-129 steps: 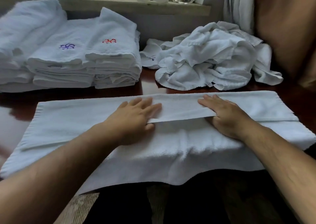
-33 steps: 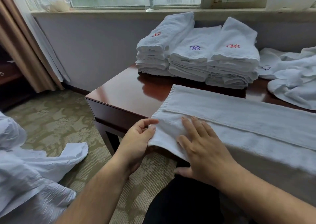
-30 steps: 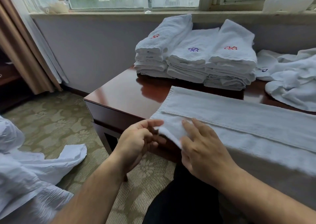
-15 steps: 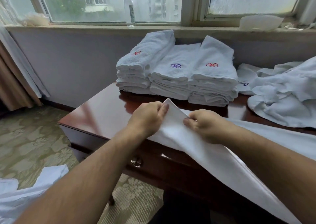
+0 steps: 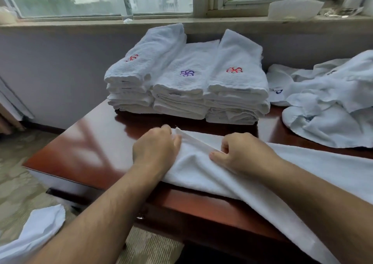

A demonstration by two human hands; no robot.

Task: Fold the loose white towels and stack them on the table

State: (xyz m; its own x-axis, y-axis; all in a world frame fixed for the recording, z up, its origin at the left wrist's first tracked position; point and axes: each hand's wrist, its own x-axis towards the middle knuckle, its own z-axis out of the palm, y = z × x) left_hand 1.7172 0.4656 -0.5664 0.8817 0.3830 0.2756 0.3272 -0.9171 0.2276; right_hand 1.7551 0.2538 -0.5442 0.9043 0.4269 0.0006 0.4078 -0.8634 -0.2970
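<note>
A long white towel (image 5: pixel 201 169) lies folded lengthwise across the red-brown table (image 5: pixel 84 152), its near edge hanging over the front. My left hand (image 5: pixel 156 148) grips the towel's left end at its far corner. My right hand (image 5: pixel 240 152) pinches the same end a little to the right, fingers curled over the folded edge. Behind them stand three stacks of folded white towels (image 5: pixel 187 86) with red and purple embroidered marks. A heap of loose white towels (image 5: pixel 331 100) lies at the right rear of the table.
A window sill (image 5: pixel 181 22) runs behind the table with a clear bottle (image 5: pixel 125 1) and a white container (image 5: pixel 294 8) on it. White cloth (image 5: pixel 34 231) lies on the patterned carpet at lower left. The table's left edge drops to the floor.
Both hands took hold of the towel's left end, lifted it, and have now brought it lower and toward the table's middle. The camera has turned back toward the table.
</note>
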